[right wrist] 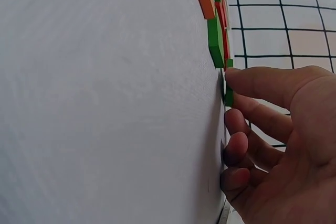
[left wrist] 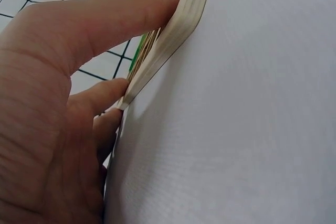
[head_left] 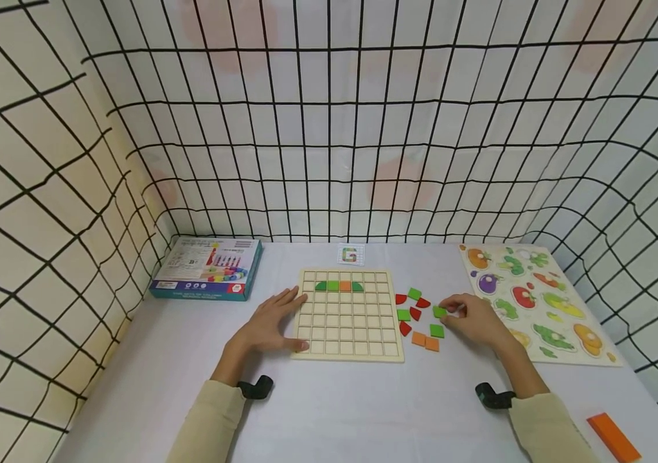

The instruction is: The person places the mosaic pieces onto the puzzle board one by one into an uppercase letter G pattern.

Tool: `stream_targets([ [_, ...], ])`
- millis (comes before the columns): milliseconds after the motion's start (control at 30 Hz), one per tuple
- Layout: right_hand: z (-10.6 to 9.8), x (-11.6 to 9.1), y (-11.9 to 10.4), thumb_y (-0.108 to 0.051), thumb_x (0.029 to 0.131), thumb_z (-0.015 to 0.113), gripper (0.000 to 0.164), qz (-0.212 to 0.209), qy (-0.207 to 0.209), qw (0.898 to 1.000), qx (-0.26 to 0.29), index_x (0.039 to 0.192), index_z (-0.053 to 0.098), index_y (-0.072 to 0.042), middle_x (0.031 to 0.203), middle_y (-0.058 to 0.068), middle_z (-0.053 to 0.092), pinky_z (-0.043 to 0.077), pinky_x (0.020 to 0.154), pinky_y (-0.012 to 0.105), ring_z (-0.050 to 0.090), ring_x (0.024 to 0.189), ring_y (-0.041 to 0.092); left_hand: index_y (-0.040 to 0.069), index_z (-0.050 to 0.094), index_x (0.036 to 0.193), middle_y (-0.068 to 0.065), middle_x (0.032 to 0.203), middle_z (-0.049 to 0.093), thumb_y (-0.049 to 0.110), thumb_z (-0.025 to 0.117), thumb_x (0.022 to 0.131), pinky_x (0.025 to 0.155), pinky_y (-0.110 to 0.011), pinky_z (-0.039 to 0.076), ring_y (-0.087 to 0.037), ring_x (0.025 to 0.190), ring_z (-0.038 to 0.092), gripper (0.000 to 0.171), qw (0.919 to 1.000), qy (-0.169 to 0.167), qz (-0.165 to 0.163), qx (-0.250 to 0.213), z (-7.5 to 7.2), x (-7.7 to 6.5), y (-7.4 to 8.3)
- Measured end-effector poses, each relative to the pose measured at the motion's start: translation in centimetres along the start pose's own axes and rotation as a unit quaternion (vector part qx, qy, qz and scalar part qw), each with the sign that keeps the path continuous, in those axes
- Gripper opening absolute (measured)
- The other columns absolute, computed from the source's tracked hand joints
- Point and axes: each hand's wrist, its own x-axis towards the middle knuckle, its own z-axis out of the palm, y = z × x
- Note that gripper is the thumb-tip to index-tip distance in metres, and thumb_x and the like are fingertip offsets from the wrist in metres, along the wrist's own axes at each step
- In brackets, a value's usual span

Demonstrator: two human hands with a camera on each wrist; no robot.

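Observation:
The wooden grid board (head_left: 346, 331) lies on the table with a row of tiles near its top: green quarter-round pieces at both ends, a green square (head_left: 333, 285) and an orange square (head_left: 345, 286) between. My left hand (head_left: 268, 323) rests on the board's left edge, its fingers spread and thumb near the lower corner. In the left wrist view the thumb (left wrist: 115, 19) lies over the board's rim. To the right of the board, my right hand (head_left: 476, 319) pinches a green square tile (head_left: 439, 311) between thumb and forefinger, beside the loose tiles.
Loose red quarter-round tiles (head_left: 415, 314), green squares (head_left: 436, 330) and orange squares (head_left: 418, 339) lie right of the board. A pattern card (head_left: 351, 254) lies behind it. A box (head_left: 204, 269) is left, a vegetable puzzle board (head_left: 543, 302) right, an orange block (head_left: 614, 437) front right.

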Motion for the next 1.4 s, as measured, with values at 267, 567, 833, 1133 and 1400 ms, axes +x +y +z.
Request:
stream_targets([
  [267, 0.1, 0.2, 0.0, -0.026, 0.095, 0.074, 0.031, 0.012, 0.016, 1.000, 0.014, 0.119, 0.072, -0.007, 0.101, 0.006, 0.067, 0.043, 0.071, 0.029, 0.052, 0.086, 0.020, 0.025, 0.032, 0.163, -0.001, 0.174, 0.016, 0.068, 0.075, 0.076, 0.127, -0.063, 0.013, -0.030, 0.162, 0.012, 0.106, 1.0000, -0.001, 0.001, 0.003, -0.1, -0.1, 0.3],
  [567, 0.7, 1.3, -2.4, -0.026, 0.094, 0.075, 0.030, -0.014, 0.038, 0.999, 0.024, 0.117, 0.074, -0.007, 0.101, 0.009, 0.067, 0.042, 0.066, 0.025, 0.052, 0.082, 0.018, 0.025, 0.034, 0.163, -0.001, 0.174, 0.018, 0.068, 0.075, 0.075, 0.127, -0.063, 0.014, -0.030, 0.162, 0.013, 0.106, 1.0000, 0.001, -0.002, 0.005, -0.1, -0.1, 0.3],
  [833, 1.7, 2.2, -4.5, -0.026, 0.094, 0.077, 0.033, -0.019, 0.033, 0.998, 0.044, 0.120, 0.073, -0.007, 0.103, 0.009, 0.067, 0.041, 0.064, 0.024, 0.051, 0.082, 0.019, 0.026, 0.034, 0.162, 0.000, 0.174, 0.018, 0.068, 0.074, 0.075, 0.127, -0.062, 0.014, -0.029, 0.162, 0.013, 0.105, 1.0000, 0.002, -0.002, 0.005, -0.1, -0.1, 0.4],
  [1133, 3.5, 3.3, -7.7, -0.024, 0.092, 0.078, 0.032, -0.026, 0.025, 0.996, 0.076, 0.119, 0.074, -0.009, 0.098, 0.007, 0.064, 0.041, 0.058, 0.024, 0.051, 0.078, 0.020, 0.025, 0.035, 0.162, 0.000, 0.174, 0.018, 0.067, 0.076, 0.075, 0.128, -0.061, 0.014, -0.029, 0.162, 0.013, 0.105, 1.0000, 0.006, -0.002, 0.003, -0.2, -0.2, 0.3],
  [1400, 5.5, 4.0, -10.1, -0.021, 0.092, 0.078, 0.029, -0.046, 0.009, 0.992, 0.116, 0.118, 0.074, -0.009, 0.100, 0.007, 0.063, 0.038, 0.056, 0.022, 0.049, 0.076, 0.017, 0.024, 0.035, 0.162, -0.001, 0.174, 0.019, 0.067, 0.075, 0.075, 0.127, -0.062, 0.015, -0.029, 0.162, 0.013, 0.105, 1.0000, 0.005, 0.000, 0.003, -0.2, -0.1, 0.3],
])
